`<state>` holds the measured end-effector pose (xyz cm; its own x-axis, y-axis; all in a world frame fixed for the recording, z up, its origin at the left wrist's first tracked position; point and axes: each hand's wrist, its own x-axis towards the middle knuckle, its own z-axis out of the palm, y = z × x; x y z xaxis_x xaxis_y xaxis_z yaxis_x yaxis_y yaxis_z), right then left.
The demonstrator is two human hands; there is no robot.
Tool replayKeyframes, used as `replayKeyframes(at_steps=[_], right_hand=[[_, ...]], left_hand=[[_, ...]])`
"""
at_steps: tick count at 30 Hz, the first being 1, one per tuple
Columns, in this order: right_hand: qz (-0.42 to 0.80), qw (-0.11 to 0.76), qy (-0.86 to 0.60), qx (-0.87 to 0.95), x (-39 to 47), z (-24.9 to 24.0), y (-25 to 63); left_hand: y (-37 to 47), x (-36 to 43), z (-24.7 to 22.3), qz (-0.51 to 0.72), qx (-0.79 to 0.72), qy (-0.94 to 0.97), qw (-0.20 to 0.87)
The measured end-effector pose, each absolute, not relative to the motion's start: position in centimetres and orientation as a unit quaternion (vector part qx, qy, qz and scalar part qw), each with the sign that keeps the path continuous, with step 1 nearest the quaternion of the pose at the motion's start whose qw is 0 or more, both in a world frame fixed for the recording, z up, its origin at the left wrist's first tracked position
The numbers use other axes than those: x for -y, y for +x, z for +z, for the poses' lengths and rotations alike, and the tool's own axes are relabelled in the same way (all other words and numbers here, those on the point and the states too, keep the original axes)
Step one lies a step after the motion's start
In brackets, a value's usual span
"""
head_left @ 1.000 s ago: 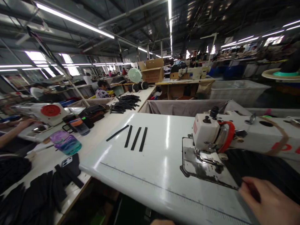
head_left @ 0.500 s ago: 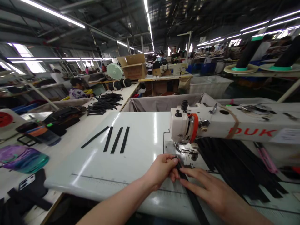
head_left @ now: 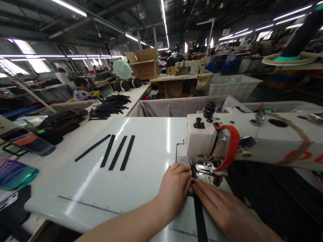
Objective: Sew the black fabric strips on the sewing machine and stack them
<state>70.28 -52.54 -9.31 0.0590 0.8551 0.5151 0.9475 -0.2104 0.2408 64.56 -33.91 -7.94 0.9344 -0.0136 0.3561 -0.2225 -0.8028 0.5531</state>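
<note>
A black strip [head_left: 200,215] runs up from the bottom of the view, over the near part of the table [head_left: 148,144], to the metal presser foot [head_left: 205,169] of the sewing machine [head_left: 202,134]. Its far end is beside the foot and most of the length in sight lies on the near side, so work on this piece looks barely begun; whether any stitch is in it cannot be told. The right hand [head_left: 224,208] comes in low from the near right, palm down, fingers straight and side by side, their tips touching the strip's right side, not closed round it. The left hand [head_left: 175,188] reaches in from the near edge on a slanting forearm, wrist bent, fingers curled and drawn together on the strip close to the foot. To the right, under the machine's arm, lies a dark pile of strips [head_left: 272,195], seemingly more to be handled. Towards the table's left edge, well apart from the hands, four short strips [head_left: 108,151] lie separately, three roughly parallel and the leftmost slanting more; they may be finished, but that is not certain. Farther off, past the table's far left corner, a heap of black strips [head_left: 111,106] sits on the adjoining white surface [head_left: 68,142]
</note>
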Motion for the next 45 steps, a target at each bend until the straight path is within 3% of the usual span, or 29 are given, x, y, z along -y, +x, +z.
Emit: replayKeyframes(at_steps=[24,35,45], right_hand=[[-0.235,0.101,-0.745,0.616,52.4,-9.1,70.6],[-0.221,0.12,-0.753,0.608,52.2,-8.7,71.0],[-0.001,0.268,-0.729,0.629,53.5,-6.5,71.7]], left_hand=[[65.3,34.7,-8.4,0.153,0.076,0.962,0.212],[65.6,34.6,-7.9,0.156,0.059,0.959,0.229],[65.8,34.4,-8.1,0.173,0.05,0.942,0.284]])
